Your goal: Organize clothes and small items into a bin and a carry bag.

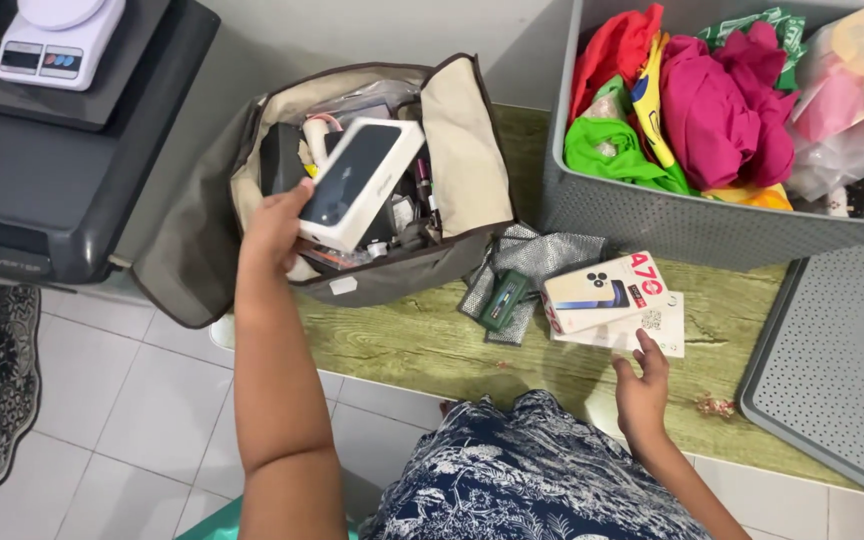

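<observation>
My left hand [274,228] grips a white phone box [360,180] with a dark phone pictured on its lid, held tilted over the mouth of an open grey bag [457,150]. The bag lies on a green mat and is stuffed with cables, a black box and small items. My right hand [642,385] rests with fingers apart at the near edge of a flat white box [667,338]. A second phone box [604,291], white with red print, lies on top of that flat one.
A grey basket [672,225] of bright clothes stands at the back right, its grey lid [837,360] lying at the right. A small green item on silver mesh pouches [504,298] sits beside the bag. A white scale [57,40] tops a dark printer [52,170] at left. White floor tiles are below.
</observation>
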